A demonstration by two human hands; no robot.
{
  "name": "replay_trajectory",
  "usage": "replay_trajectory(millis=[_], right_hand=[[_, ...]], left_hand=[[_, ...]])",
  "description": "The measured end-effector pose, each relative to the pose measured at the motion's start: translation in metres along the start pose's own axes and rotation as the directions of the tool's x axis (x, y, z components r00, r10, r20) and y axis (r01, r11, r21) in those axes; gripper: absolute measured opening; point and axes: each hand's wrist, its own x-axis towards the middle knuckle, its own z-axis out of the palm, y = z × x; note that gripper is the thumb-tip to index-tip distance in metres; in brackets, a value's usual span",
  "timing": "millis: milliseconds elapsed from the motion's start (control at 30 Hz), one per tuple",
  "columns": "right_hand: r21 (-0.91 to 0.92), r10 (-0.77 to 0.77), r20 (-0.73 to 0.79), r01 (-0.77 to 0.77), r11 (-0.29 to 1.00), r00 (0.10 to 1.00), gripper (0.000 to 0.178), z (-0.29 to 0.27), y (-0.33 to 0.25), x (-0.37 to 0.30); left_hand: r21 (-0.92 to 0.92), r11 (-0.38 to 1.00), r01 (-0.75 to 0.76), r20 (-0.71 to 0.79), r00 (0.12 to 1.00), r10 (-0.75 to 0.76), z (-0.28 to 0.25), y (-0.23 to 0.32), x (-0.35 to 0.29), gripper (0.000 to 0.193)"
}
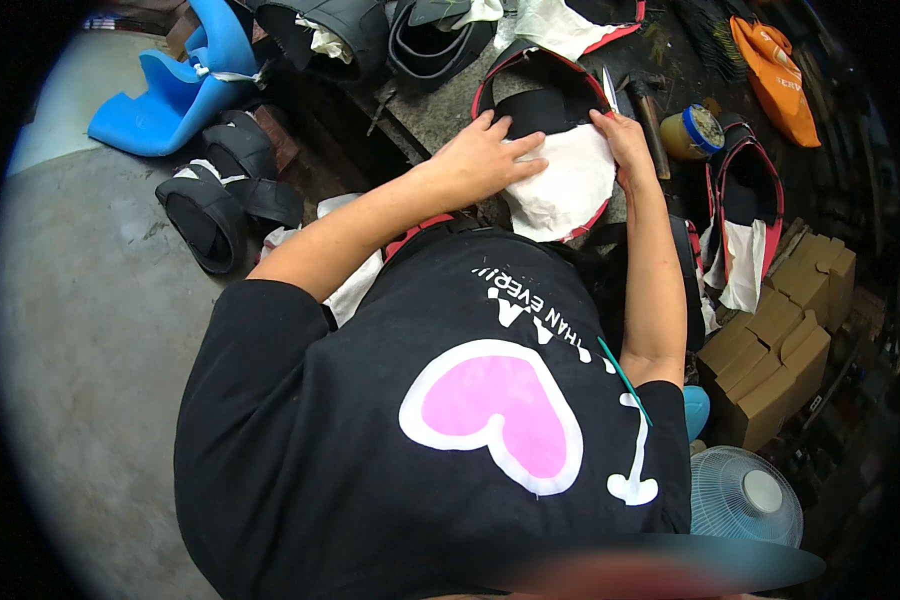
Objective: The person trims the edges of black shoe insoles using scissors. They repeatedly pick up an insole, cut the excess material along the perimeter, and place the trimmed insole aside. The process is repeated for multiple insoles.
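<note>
A black, bowl-shaped padded piece edged in red (530,108) sits at the far middle of the scene, just beyond the wearer's chest, with a loose, off-white sheet of cloth (570,190) spread over its near part. The piece looks light and springy, likely foam or thick fabric that bends yet holds its curve; the cloth looks limp, thin and easily wrinkled. The red-edged border seems the surest place to take hold, with a flat palm to steady the cloth.

The left hand (473,158) reaches in from the left, palm down, fingers spread over the cloth and the piece's left side. The right hand (625,148) pinches the right border, thumb on the near face, other fingers mostly hidden behind. A pointed silver metal blade (608,90) shows just beyond it; whether the hand holds it is hard to tell.

The left forearm (345,230) slants across toward the far right; the right forearm (656,270) runs nearly straight away from the body.

Farther right are a squat, yellowish jar with a blue rim (692,133) and a crumpled orange bag (776,80). To the far left lies a curved, bright blue foam sheet (175,100).
</note>
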Motion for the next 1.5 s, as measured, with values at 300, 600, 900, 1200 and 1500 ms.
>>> replay_trajectory(millis=[300, 600, 900, 1200, 1500], right_hand=[[0.035, -0.653, 0.497, 0.738, 0.673, 0.572, 0.066, -0.034, -0.050, -0.068], [0.120, -0.513, 0.370, 0.508, 0.853, 0.774, 0.026, -0.033, -0.078, -0.128], [0.230, -0.391, 0.115, 0.359, 0.905, 0.913, 0.028, 0.011, -0.039, -0.104], [0.345, -0.576, 0.010, 0.537, 0.770, 0.818, 0.034, 0.009, -0.055, -0.091], [-0.300, -0.505, -0.177, 0.442, 0.845, 0.845, 0.027, -0.012, -0.034, -0.057]], left_hand=[[-0.679, 0.733, -0.049, -0.268, 0.946, -0.185, -0.062, -0.038, 0.017, 0.048], [-0.932, 0.361, 0.021, -0.016, 0.995, -0.100, -0.081, -0.085, 0.032, 0.046], [-0.953, 0.039, 0.302, 0.303, 0.930, 0.207, -0.071, -0.096, 0.043, 0.059], [-0.898, 0.348, 0.269, 0.234, 0.962, -0.142, -0.078, -0.097, 0.058, 0.071], [-0.938, 0.273, 0.213, 0.190, 0.976, -0.107, -0.072, -0.120, 0.057, 0.058]])
